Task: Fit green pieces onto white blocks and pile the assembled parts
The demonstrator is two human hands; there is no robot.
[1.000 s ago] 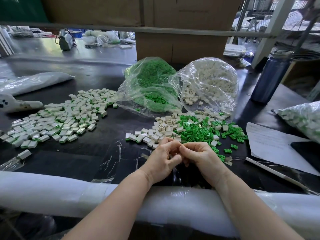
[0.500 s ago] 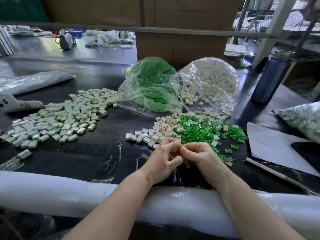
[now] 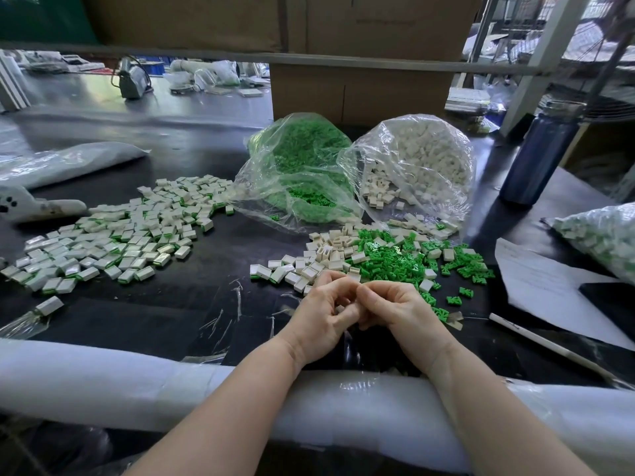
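Green pieces (image 3: 395, 262) are seen loose on the black table (image 3: 178, 314), heaped just beyond the hands and mixed at the left edge with loose white blocks (image 3: 323, 255). More of both are held in containers behind.

Largest to smallest:
- Cardboard box (image 3: 360, 87) stood at the back of the table, contents hidden.
- Clear bag of white blocks (image 3: 422, 163), mouth laid open toward the loose heap, blocks spilled at its opening.
- Clear bag of green pieces (image 3: 302, 166), touching the white-block bag on its left, mouth also open to the front.
- Pile of assembled parts (image 3: 113, 235) spread flat at left, well apart from the loose heap; green edges visible under white tops.
- Third bag (image 3: 604, 235) at right edge, filled with white-and-green parts.
- Blue bottle (image 3: 543, 149) stood upright at right rear, contents not visible.
- Sheet of paper (image 3: 546, 286) laid near the third bag.

Left hand (image 3: 326, 314) and right hand (image 3: 398, 307) are brought together, fingertips touching, fingers curled. A small white block (image 3: 340, 309) is glimpsed pinched between them; which hand grips it cannot be told. Both forearms are rested on a white foam roll (image 3: 86, 383) at the table's near edge.
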